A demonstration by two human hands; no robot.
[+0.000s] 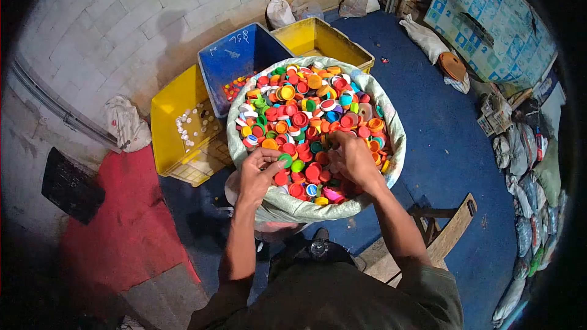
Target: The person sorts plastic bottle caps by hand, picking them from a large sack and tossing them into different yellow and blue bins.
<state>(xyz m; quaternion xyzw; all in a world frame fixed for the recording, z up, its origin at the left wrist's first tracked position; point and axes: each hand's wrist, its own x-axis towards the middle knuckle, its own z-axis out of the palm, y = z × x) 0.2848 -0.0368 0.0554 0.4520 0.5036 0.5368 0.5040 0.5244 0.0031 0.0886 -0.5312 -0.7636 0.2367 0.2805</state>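
A wide sack [396,140] with a rolled pale rim stands in front of me, heaped with plastic caps [299,120] in red, orange, green, yellow, blue and white. Over the near left part of the heap, my left hand [258,174] is closed on a green cap [285,160], held between thumb and fingers. My right hand [353,157] reaches down onto the caps right of the middle, its fingers bent in among them. Its fingertips are partly hidden, and I cannot make out what they hold.
Behind the sack stand a blue crate [229,61] with a few caps and a yellow crate [342,46]. Another yellow crate [177,101] at the left holds white caps. A wooden bench [452,232] is near my right arm. Filled bags [526,208] line the right side.
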